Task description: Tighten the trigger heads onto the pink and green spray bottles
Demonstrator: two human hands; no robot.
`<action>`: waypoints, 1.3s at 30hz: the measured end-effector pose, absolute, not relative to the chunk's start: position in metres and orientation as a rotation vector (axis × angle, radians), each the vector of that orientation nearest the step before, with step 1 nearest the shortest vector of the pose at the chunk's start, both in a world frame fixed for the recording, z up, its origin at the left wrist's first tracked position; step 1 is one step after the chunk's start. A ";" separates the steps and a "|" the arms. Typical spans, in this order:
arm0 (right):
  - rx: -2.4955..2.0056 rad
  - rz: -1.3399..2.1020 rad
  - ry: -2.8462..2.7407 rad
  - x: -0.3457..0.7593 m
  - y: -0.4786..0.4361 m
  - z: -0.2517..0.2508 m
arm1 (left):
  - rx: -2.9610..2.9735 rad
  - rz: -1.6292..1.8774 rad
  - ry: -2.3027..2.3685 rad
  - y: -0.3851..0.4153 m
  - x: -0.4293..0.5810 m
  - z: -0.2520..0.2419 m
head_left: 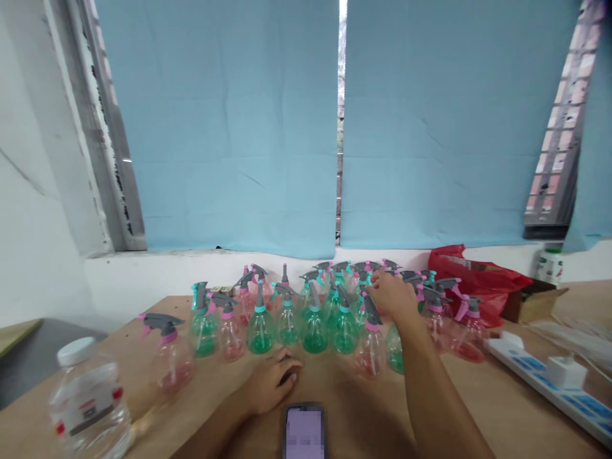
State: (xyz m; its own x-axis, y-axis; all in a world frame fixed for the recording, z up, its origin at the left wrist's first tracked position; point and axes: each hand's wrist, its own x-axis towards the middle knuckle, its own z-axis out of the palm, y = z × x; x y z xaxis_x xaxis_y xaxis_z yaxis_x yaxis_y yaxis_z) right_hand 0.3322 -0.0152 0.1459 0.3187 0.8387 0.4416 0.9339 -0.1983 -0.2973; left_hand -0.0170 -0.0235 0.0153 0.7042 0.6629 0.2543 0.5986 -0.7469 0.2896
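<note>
Several small spray bottles (pixel 313 322), green and pink with grey trigger heads, stand crowded together on the wooden table (pixel 478 408). My right hand (pixel 392 294) reaches in among the back bottles, fingers curled round the head of one; which bottle it grips is unclear. My left hand (pixel 270 382) rests on the table just in front of the green bottles, fingers loosely curled, holding nothing. One pink bottle (pixel 169 354) stands apart at the left.
A phone (pixel 305 433) lies at the near edge. A clear plastic jar with a white lid (pixel 88 401) stands at the near left. A white power strip (pixel 549 379), a red plastic bag (pixel 473 277) and a cardboard box (pixel 533 303) are on the right. Blue blinds cover the window behind.
</note>
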 end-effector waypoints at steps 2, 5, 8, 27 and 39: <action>-2.100 -0.217 -1.582 0.334 -0.011 0.139 | 2.730 0.512 1.011 -0.024 -0.017 0.016; -2.117 -0.201 -1.609 0.338 -0.008 0.134 | 2.725 0.528 0.996 -0.024 -0.017 0.016; -2.133 -0.191 -1.612 0.339 -0.009 0.135 | 2.716 0.535 0.989 -0.024 -0.017 0.016; -1.291 -0.466 -1.320 0.334 -0.012 0.147 | 2.719 0.529 0.983 -0.024 -0.017 0.017; -0.630 -0.048 -1.088 0.279 -0.059 0.187 | 2.739 0.540 0.979 -0.023 -0.018 0.012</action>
